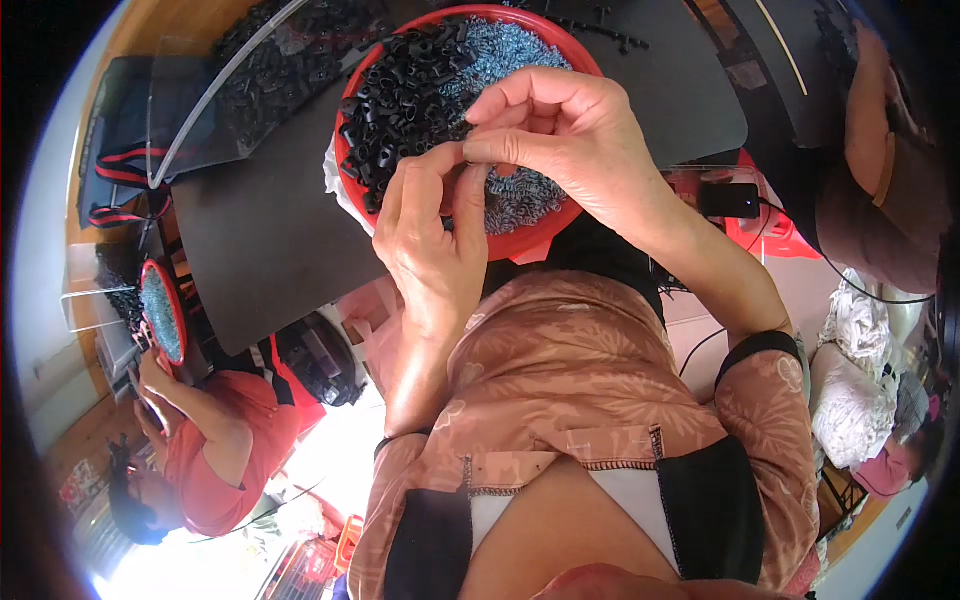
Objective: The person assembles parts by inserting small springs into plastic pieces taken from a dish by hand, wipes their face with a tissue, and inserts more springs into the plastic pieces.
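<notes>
My left hand (430, 225) and my right hand (575, 125) meet above a round red basin (345, 160). Thumb and fingers are pinched on both hands, and their tips touch or nearly touch. Whatever lies between the fingertips is too small or hidden to make out. Small black plastic parts (400, 110) fill the left side of the basin. Shiny metal springs (512, 50) lie heaped at its far right, with more springs (525, 205) near the basin's close edge, partly covered by my hands.
The basin stands on a dark table (260, 240). Black parts (290, 75) lie in a heap behind a clear panel at far left. A co-worker (235, 430) sits left, beside another red basin (178, 330). Another person's arm (868, 120) is at right, near a black phone-like device (730, 200) with a cable.
</notes>
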Demonstrator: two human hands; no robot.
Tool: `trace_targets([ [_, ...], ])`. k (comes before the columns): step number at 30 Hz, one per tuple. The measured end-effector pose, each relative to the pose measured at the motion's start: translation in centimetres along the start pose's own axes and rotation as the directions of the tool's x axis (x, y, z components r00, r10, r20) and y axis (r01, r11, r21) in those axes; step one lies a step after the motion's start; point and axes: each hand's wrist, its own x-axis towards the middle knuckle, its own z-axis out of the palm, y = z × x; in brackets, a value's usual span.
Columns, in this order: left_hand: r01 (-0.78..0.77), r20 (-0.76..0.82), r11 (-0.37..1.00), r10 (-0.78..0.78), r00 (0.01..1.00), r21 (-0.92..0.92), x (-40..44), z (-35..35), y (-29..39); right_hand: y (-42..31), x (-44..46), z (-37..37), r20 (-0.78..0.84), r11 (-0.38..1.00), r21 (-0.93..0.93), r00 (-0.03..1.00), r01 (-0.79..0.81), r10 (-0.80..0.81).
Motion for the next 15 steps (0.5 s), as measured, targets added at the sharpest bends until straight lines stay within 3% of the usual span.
trace_targets([
  [6,-0.113,-0.054,0.984,0.121,0.991,0.138,0.2,0.5,0.1,-0.1,-0.2,-0.3,-0.017,0.999,-0.036,1.000,0.002,-0.002],
  [9,0.013,-0.043,1.000,-0.013,0.999,-0.008,0.5,0.2,0.4,-0.5,-0.2,-0.3,0.025,0.999,0.030,1.000,-0.018,0.017],
  [12,0.184,0.059,0.967,-0.177,0.983,-0.175,0.6,-0.1,-0.1,0.4,-0.1,-0.7,0.012,0.995,-0.066,0.997,0.079,-0.079],
  [13,0.252,0.104,0.929,-0.232,0.967,-0.271,0.6,-0.1,-0.1,0.5,-0.2,-0.9,0.025,0.929,-0.276,0.968,0.246,-0.249],
  [15,0.386,0.211,0.809,-0.325,0.922,-0.443,0.7,0.0,-0.1,0.8,-0.2,-1.1,0.155,0.597,-0.629,0.832,0.498,-0.532],
])
